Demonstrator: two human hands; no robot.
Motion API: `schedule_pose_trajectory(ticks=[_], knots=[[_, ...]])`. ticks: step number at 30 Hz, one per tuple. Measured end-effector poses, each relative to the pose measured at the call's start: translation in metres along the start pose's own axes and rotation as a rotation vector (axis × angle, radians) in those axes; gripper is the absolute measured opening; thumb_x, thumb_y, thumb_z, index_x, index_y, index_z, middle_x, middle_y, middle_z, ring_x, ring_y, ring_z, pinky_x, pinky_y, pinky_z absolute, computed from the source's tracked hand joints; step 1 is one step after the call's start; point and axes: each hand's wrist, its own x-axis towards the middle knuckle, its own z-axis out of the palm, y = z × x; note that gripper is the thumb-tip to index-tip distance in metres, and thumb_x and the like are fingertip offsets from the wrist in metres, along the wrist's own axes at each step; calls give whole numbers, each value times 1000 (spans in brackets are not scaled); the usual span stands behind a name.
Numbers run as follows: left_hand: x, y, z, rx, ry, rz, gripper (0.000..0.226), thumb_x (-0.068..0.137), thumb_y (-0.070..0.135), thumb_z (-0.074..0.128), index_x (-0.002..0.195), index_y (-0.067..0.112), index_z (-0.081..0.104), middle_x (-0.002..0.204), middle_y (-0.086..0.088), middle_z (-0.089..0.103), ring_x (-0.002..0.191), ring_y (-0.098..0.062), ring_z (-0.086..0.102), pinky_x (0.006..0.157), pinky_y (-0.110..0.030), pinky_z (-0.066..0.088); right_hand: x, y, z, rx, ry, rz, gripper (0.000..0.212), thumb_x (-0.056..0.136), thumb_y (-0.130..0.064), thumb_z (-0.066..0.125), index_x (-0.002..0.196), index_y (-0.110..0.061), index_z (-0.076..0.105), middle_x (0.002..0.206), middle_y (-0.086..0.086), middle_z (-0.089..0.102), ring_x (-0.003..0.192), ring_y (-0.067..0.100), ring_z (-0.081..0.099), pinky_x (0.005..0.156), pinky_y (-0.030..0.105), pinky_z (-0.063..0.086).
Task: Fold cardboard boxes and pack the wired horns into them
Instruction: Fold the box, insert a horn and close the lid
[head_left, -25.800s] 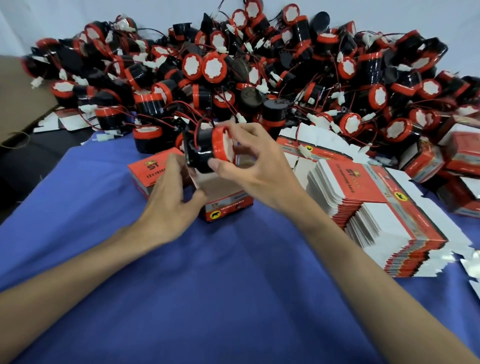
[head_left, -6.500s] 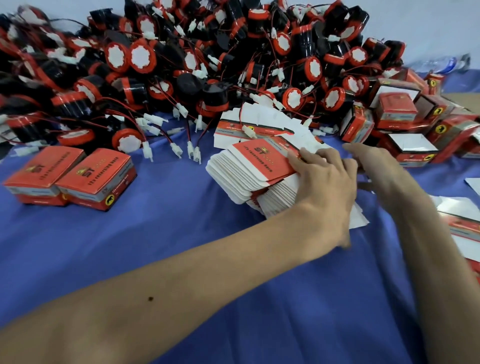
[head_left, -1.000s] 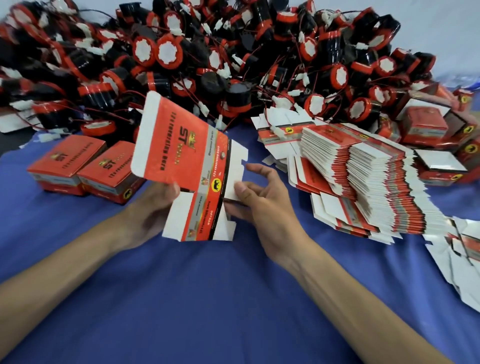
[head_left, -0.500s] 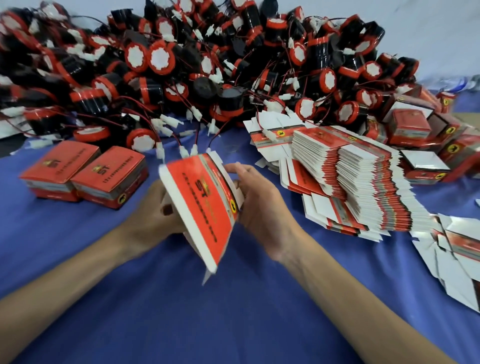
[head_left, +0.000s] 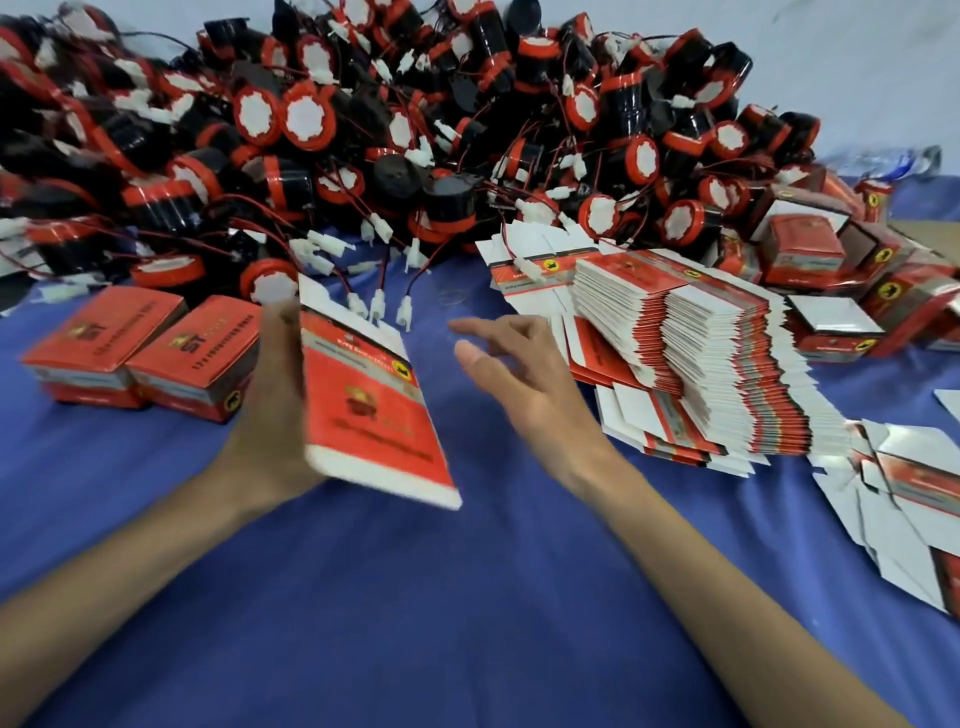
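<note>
Cardboard box (head_left: 374, 410), still flat, is now gripped by your left hand (head_left: 270, 426) alone above the table (head_left: 467, 623); your right hand (head_left: 519, 374) has let go and spreads empty, so folding remains ahead.

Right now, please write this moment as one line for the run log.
phase: fold box | left grip: holds flat box blank | right grip: open, apart from it | horns: piled, none held

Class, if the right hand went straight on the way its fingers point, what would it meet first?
Probably the white plugs on the cloth, just beyond the right hand, then the horn pile. It looks to miss the flat box that the left hand holds, though depth is unclear.
</note>
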Motion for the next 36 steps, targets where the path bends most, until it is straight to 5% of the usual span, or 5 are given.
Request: schedule_pose_trajectory(ticks=[6,9,18,30,36], knots=[[-3,-3,2,274,132,-6,74,62,50,69,121,30,29,118,-7,43,99,-18,52,78,-39,51,-16,-17,-1,47,-268,-85,69,66,-65,60,130,-60,35,150,-18,24,139,-6,22,114,33,30],[-3,1,1,386,93,3,78,62,53,64,127,22,34,116,-4,41,99,-4,39,73,-23,37,-19,-7,12,-278,-138,-261,79,77,-46,74,145,-37,35,151,-5,28,132,-8,31,106,13,32],[1,17,1,625,98,-28,79,60,65,59,127,26,44,107,-6,40,87,-10,41,61,-30,40,-23,-10,23,-874,337,-714,62,79,-25,66,136,-5,51,141,20,47,131,35,44,105,59,32],[-20,17,2,203,-238,226,66,74,18,49,138,10,35,138,20,38,132,6,36,99,-11,38,-23,0,24,-1003,92,-500,93,75,-31,68,151,-16,17,139,9,43,127,27,42,107,66,21],[-13,11,4,315,214,341,48,82,24,54,125,4,43,131,-3,31,132,-21,31,104,-43,39,-6,6,0,-638,176,-563,75,94,-22,57,145,-5,5,137,21,39,120,34,40,107,43,34]])
